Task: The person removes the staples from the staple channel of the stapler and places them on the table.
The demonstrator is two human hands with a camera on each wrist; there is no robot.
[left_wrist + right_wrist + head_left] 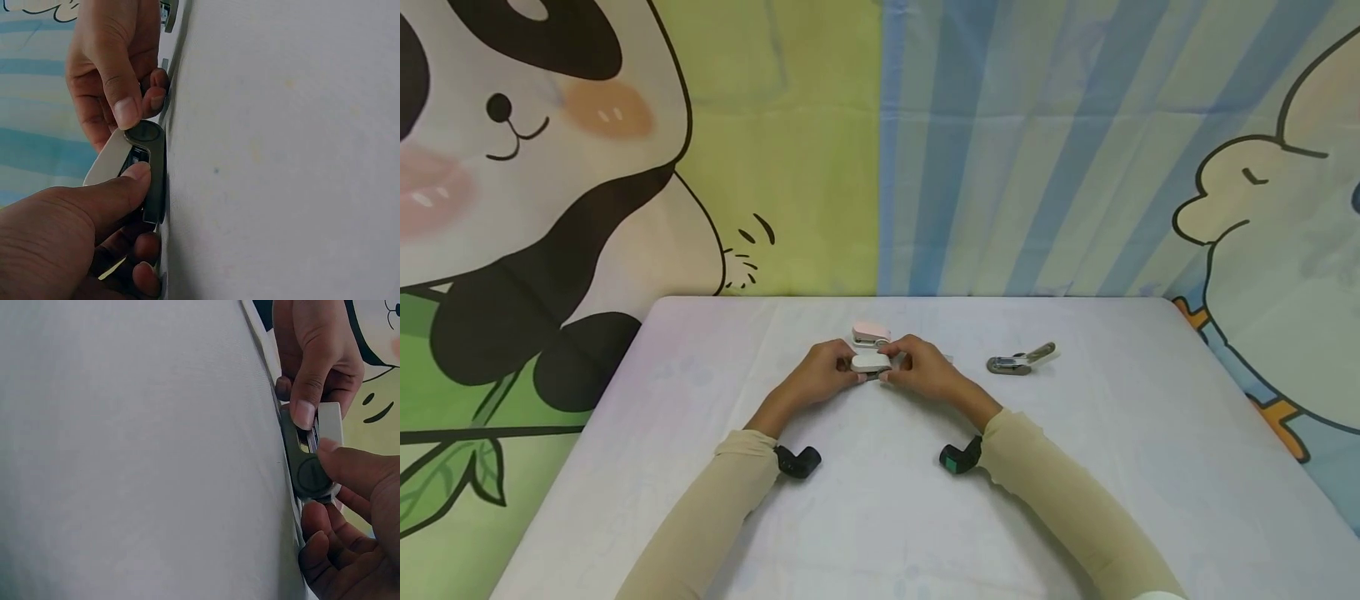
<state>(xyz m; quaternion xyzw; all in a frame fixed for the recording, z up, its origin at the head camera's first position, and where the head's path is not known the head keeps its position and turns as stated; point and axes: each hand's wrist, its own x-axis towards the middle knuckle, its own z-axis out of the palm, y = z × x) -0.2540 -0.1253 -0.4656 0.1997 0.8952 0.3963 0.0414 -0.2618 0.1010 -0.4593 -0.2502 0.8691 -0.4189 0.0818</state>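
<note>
Between the two hands is a small stapler (870,363) with a white top and a dark grey base, close over the table. The left hand (822,372) grips one end, its thumb lying against the side of the grey base (157,181) and its fingers curled behind. At the rounded hinge end (312,476), the right hand (927,367) pinches the stapler with thumb and fingers. The white top stands at an angle from the base, with a metal rail showing between them. Just behind the hands sits a pink stapler (870,332).
Off to the right on the white-covered table (880,517) lies a grey stapler (1011,365) with its top arm swung up. A printed cloth backdrop (820,150) hangs behind the table's far edge. Black wrist cameras (799,461) sit at both sleeves.
</note>
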